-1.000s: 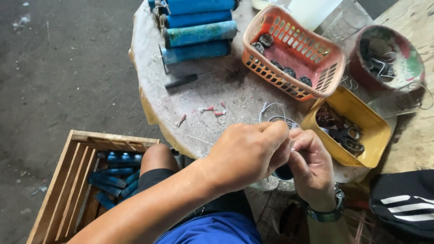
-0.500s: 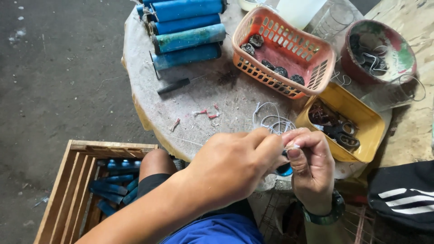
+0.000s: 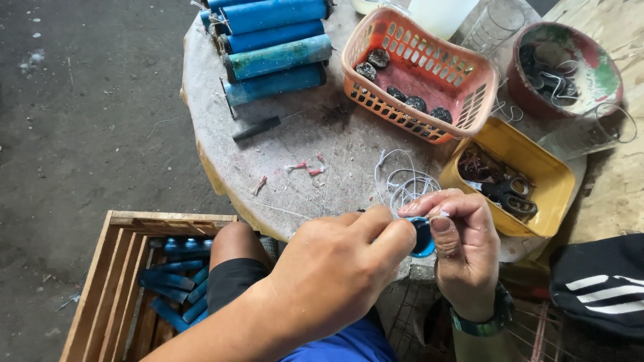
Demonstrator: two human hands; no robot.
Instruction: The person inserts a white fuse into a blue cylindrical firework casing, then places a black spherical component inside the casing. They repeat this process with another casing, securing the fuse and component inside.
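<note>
Lower centre of the frame: our left hand (image 3: 335, 268) and right hand (image 3: 463, 251) meet, fingers clamped together on a small round blue cap (image 3: 422, 236) at the edge of the round cloth-covered bench (image 3: 302, 174). Against half a second earlier, the hands sit lower; grip unchanged. White string coil (image 3: 406, 181) just above.

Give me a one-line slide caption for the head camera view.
Both hands, left and right, pinch a small blue piece and white thread over a round table.
</note>
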